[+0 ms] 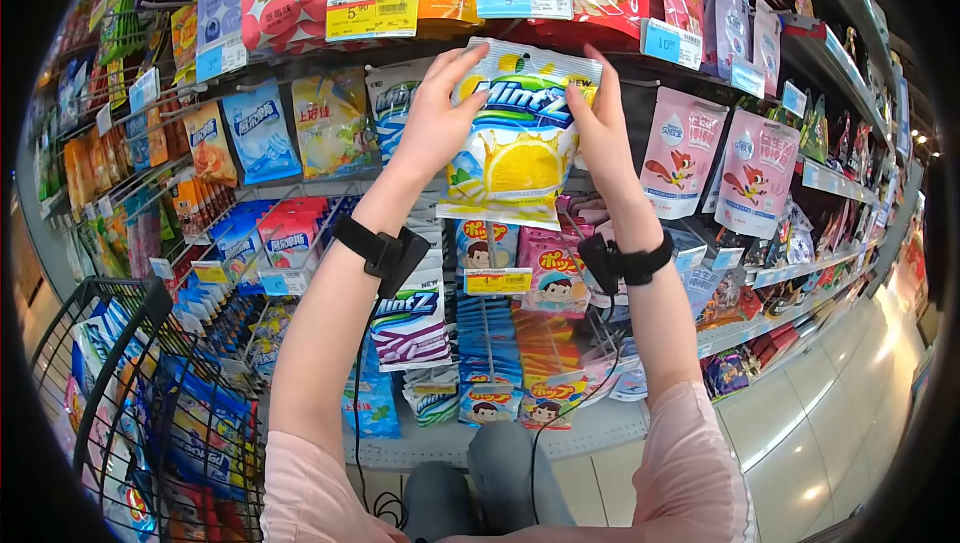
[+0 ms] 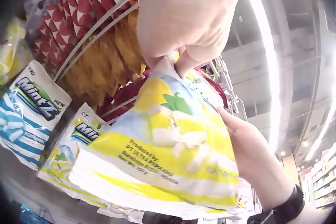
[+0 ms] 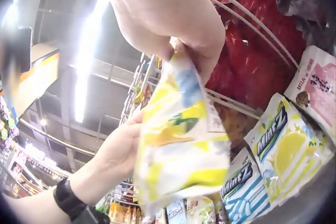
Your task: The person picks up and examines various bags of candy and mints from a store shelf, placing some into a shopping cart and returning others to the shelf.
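Note:
A yellow lemon Mintz candy bag [image 1: 515, 148] is held up against the snack shelf, just under the upper price rail. My left hand [image 1: 462, 81] pinches its top left corner and my right hand [image 1: 584, 81] pinches its top right corner. From the left wrist, the left hand [image 2: 181, 50] grips the top edge of the bag [image 2: 168, 145], while the right hand [image 2: 252, 155] steadies the far side. From the right wrist, the right hand [image 3: 184, 45] pinches the bag [image 3: 178, 145] and the left hand [image 3: 121, 150] holds its other edge.
More Mintz bags hang behind, a lemon one [image 3: 286, 150] and a blue one [image 2: 29, 113]. Wire hooks [image 3: 247, 19] jut out among the red packets above. Pink bags [image 1: 685, 153] hang on the right. A black shopping cart [image 1: 110, 393] with packets stands at lower left.

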